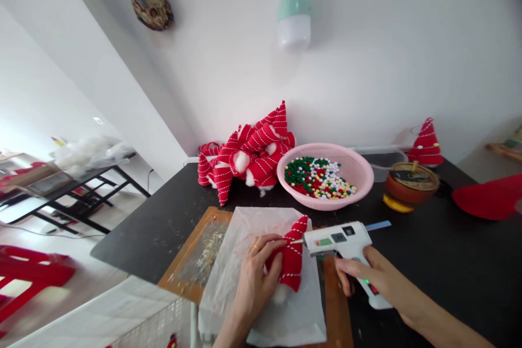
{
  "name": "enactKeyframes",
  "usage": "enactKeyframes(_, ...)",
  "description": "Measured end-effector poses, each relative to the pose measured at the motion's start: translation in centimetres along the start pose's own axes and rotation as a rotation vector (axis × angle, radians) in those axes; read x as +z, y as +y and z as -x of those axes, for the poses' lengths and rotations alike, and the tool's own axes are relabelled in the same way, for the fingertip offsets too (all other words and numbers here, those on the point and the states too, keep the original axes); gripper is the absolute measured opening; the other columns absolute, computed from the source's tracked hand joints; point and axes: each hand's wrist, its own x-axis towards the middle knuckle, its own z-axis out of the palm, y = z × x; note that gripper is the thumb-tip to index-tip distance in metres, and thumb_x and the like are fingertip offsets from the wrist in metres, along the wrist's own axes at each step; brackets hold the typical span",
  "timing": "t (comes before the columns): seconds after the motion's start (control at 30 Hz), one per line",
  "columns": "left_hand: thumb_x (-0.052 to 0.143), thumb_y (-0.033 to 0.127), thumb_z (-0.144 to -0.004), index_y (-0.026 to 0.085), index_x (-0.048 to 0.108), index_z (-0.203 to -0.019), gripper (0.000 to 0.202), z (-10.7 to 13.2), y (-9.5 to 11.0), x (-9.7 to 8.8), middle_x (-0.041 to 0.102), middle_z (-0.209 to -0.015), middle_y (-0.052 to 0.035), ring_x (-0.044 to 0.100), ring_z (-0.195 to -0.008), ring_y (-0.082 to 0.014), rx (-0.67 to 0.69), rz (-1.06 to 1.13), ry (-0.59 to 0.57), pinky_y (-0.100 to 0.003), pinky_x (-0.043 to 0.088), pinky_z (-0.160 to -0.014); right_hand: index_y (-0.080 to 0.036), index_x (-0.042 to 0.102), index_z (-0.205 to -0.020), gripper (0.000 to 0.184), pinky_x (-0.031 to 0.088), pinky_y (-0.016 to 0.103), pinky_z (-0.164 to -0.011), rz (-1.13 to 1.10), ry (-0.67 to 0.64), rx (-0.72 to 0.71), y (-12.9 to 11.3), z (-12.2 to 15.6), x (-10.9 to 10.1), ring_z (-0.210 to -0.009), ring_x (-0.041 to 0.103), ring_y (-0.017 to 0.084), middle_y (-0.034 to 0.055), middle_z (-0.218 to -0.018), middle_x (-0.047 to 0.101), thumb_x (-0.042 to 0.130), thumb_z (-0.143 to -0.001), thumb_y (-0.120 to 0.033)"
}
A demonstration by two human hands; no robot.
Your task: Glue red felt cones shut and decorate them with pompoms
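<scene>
**A:** What's at the left of the black tabletop [138, 239]?

**B:** A heap of red fabric cones [248, 157] with white stitched stripes, white stuffing showing at some ends. Those look sewn and filled.

**A:** And the one in hand?

**B:** A matching red striped cone [292, 261] is held above a sheet of translucent paper [297, 321] lying on a wooden board [196, 250]. The left hand [255, 283] has its fingers curled closed around it, and white stuffing shows at its lower end. I can't make out any pom-poms on it.

**A:** Beyond that?

**B:** A pink plastic colander [326, 201] full of loose red, green, white and yellow pom-poms [318, 179].

**A:** And on the right?

**B:** The right hand [362, 277] is closed around the handle of a white hot glue gun [342, 239]. Its nozzle is right at the cone, though I can't tell if they touch. Farther right, another striped cone [426, 144] stands upright, its trim too small to read.
</scene>
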Motion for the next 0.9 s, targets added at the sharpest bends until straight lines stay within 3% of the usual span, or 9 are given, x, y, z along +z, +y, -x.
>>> enactKeyframes(0.3,0.05,0.017,-0.097,0.021,0.069,-0.098,0.019,0.2,-0.1,0.3,0.069,-0.106,-0.0072,0.063,-0.101,-0.0214,-0.009,0.075,0.047,-0.035,0.049,-0.09,-0.018,0.063,-0.071,0.041,0.047,0.032,-0.063,-0.036,-0.049,-0.017,-1.4,0.0,0.0,-0.062,0.062,0.02,0.0031,-0.059,0.065,0.066,-0.085,-0.056)
enactKeyframes(0.63,0.049,0.018,-0.098,0.021,0.069,-0.098,0.02,0.3,-0.5,0.6,0.068,-0.105,-0.0072,0.063,-0.1,-0.021,-0.025,0.123,0.059,-0.034,0.048,-0.089,-0.018,0.065,-0.073,0.041,0.049,0.032,-0.061,0.06,0.075,0.026,-0.7,-0.3,0.2,-0.063,0.064,0.022,0.004,-0.061,0.068,0.066,-0.081,-0.059)
enactKeyframes(0.9,0.048,0.019,-0.098,0.022,0.069,-0.098,0.021,0.3,-0.5,0.6,0.068,-0.105,-0.0075,0.063,-0.1,-0.0214,-0.023,0.126,0.05,-0.034,0.048,-0.089,-0.019,0.064,-0.069,0.043,0.05,0.032,-0.064,0.176,-0.001,-0.073,1.0,-0.9,0.0,-0.065,0.063,0.021,0.005,-0.063,0.068,0.059,-0.089,-0.056)
